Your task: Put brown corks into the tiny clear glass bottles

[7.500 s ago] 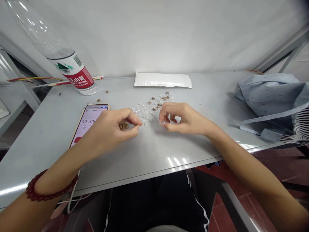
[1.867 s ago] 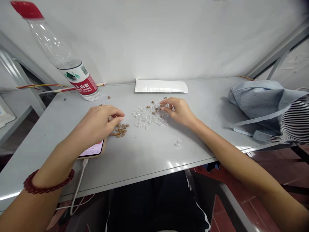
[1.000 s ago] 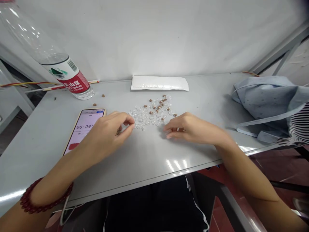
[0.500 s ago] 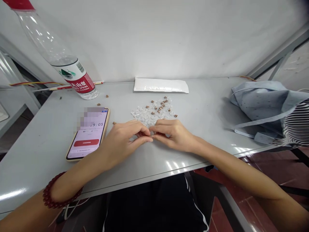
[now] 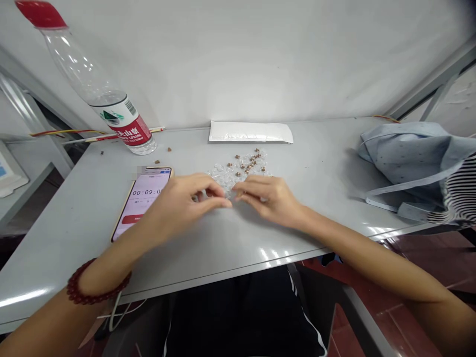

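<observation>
- Hands meet fingertip to fingertip: left hand (image 5: 186, 201) and right hand (image 5: 273, 198), both with fingers pinched tight. Too blurry to tell what's between them.
- The heap of clear and brown bits (image 5: 241, 166) lies just beyond those fingertips, nearer the right hand, and slants away to its far side.
- A phone (image 5: 147, 198) sits just outside the left hand.

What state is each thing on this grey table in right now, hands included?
Clear plastic bottle with red cap: capped, standing.
Phone in tan case: face up, screen lit, timer showing.
White padded envelope: lying flat by the wall.
Tiny clear and brown pieces: loosely scattered.
Left hand: fingertips pinched.
Right hand: fingertips pinched.
Light blue fabric bag: crumpled, slumped.
</observation>
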Motion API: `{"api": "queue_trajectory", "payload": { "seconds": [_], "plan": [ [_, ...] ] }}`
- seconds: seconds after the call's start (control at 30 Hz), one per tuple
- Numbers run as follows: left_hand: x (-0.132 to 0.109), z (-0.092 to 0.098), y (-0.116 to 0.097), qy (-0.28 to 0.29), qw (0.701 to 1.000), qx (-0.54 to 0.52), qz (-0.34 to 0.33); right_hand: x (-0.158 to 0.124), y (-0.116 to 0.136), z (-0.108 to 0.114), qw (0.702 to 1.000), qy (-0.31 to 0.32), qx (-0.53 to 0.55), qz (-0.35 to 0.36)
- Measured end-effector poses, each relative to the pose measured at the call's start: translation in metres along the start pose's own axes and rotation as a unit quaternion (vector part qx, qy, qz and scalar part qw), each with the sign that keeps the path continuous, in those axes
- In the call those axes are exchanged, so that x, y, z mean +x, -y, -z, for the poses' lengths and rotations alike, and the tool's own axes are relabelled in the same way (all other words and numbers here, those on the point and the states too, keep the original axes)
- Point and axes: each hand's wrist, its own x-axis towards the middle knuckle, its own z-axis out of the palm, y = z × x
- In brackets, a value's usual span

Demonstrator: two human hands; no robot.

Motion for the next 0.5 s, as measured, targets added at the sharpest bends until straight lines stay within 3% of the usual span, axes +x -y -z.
{"api": "queue_trajectory", "payload": {
  "seconds": [0.1,0.23,0.37,0.5],
  "plan": [
    [0.002,0.016,0.016,-0.013,0.995,0.095,0.03,0.004,-0.02,0.015,0.991,-0.021,-0.07,-0.113],
    [0.004,0.018,0.036,0.022,0.979,0.203,-0.026,0.005,-0.045,0.025,0.966,0.002,-0.138,-0.218],
    [0.003,0.014,0.047,0.054,0.97,0.233,-0.049,0.006,-0.051,0.026,0.959,0.018,-0.119,-0.258],
    [0.002,0.016,0.048,0.043,0.965,0.254,-0.044,0.006,-0.044,0.031,0.972,0.004,-0.067,-0.227]
  ]
}}
